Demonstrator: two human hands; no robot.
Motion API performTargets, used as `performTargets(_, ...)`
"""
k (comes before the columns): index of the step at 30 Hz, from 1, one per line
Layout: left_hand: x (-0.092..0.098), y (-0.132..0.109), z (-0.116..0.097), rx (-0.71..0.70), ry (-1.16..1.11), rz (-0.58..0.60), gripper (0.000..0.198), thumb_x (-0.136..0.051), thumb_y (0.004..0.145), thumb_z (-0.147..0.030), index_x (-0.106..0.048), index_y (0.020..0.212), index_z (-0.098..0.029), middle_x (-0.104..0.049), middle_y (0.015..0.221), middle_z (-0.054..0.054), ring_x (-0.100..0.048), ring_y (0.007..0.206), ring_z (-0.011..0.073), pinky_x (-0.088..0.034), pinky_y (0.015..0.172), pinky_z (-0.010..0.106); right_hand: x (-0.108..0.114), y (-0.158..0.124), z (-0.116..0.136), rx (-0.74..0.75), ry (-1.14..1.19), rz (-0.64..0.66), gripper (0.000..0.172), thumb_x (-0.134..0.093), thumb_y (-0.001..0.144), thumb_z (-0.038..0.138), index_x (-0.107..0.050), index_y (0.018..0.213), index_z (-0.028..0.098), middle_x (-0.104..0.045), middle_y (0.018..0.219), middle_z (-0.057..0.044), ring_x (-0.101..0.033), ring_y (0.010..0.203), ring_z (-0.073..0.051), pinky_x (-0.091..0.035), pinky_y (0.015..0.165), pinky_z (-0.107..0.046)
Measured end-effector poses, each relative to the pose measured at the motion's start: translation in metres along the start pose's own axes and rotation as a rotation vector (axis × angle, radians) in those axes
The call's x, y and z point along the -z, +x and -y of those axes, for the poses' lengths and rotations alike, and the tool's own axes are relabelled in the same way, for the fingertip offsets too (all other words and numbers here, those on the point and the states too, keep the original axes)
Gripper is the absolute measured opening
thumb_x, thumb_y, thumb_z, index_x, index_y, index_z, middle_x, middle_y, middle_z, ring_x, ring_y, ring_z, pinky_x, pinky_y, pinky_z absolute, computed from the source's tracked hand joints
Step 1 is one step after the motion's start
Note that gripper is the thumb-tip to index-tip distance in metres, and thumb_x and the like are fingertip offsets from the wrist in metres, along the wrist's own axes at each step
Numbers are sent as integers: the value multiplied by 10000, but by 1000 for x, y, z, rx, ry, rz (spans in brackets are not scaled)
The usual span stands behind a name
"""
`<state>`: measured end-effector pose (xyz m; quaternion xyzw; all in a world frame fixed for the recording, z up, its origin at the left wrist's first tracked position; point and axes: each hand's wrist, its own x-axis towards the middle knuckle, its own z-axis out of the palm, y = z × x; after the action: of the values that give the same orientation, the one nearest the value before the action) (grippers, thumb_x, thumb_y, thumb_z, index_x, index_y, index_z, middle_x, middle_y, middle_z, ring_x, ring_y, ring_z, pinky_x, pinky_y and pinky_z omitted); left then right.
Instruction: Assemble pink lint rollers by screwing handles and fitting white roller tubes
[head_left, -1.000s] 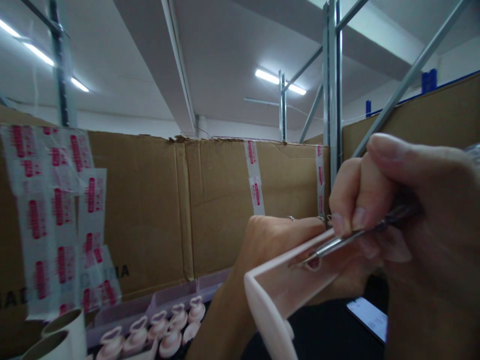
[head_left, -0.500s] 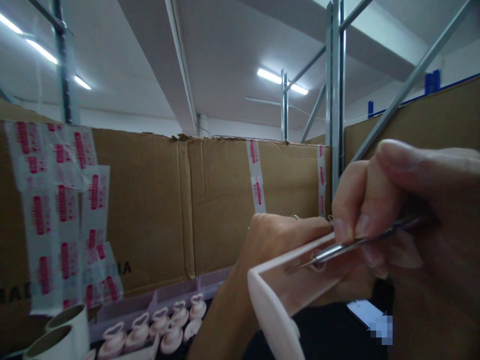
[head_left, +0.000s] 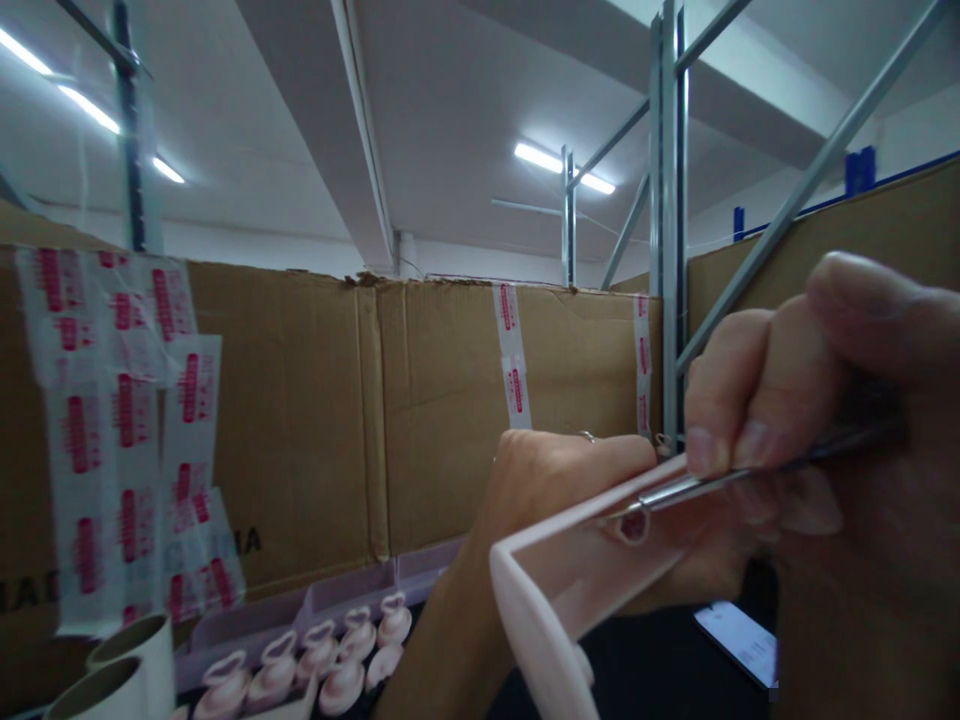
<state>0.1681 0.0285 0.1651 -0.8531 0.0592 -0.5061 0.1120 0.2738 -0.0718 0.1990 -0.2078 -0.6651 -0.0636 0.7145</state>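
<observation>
Taped brown cardboard walls (head_left: 450,400) back the bench; the left hand (head_left: 555,480) grasps a pale pink L-shaped plastic frame (head_left: 525,590) aloft, the right hand (head_left: 810,420) pinches slim steel tweezers (head_left: 697,485) whose tip meets its inner face; pressing harder could scratch or slip.

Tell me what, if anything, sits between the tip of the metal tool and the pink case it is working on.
Nothing visible does. The right hand pinches the metal tool, whose tip already rests at a small opening in the pink case. The left hand holds the case from behind, clear of the tip.
</observation>
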Motion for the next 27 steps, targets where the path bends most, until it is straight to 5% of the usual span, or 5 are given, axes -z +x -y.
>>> performTargets(5, -1, -4, 3, 5, 40, 58, 402, -614, 932, -506, -560, 669, -207, -493, 555, -68, -433, 448, 78, -200, 471, 270, -2, -1, 6, 18, -60, -38, 476, -703, 922, 435, -612, 515, 206, -446, 450, 29, -500, 388, -91, -357, 249, -153)
performTargets(8, -1, -5, 5, 26, 54, 73, 403, -608, 936, -498, -551, 666, -204, -479, 567, -73, -423, 456, 70, -238, 478, 261, -1, -2, 6, 15, -73, -36, 486, -669, 938, 445, -604, 517, 211, -504, 493, 21, -480, 372, -90, -318, 224, -165)
performTargets(19, -6, -4, 10, -2, -88, 3, 431, -714, 852, -461, -490, 608, -185, -436, 519, -93, -408, 402, 29, -229, 419, 257, -12, -1, 2, 186, -129, -166, 480, -782, 846, 328, -484, 490, 205, -422, 435, 40, -431, 410, -86, -317, 255, -125)
performTargets(23, -8, 0, 6, -49, -120, -143, 408, -719, 836, -400, -469, 590, -192, -402, 476, -97, -358, 368, 39, -200, 408, 269, -12, -1, 1, 271, -80, -133, 441, -814, 810, 307, -500, 518, 203, -457, 429, 75, -460, 409, -82, -286, 239, -118)
performTargets(27, -2, 2, 5, -2, -170, -62, 414, -709, 864, -402, -491, 590, -182, -447, 475, -82, -401, 403, 47, -196, 436, 255, -12, 0, 1, 263, -101, -162, 463, -823, 798, 352, -497, 501, 211, -431, 429, 62, -447, 391, -87, -286, 241, -134)
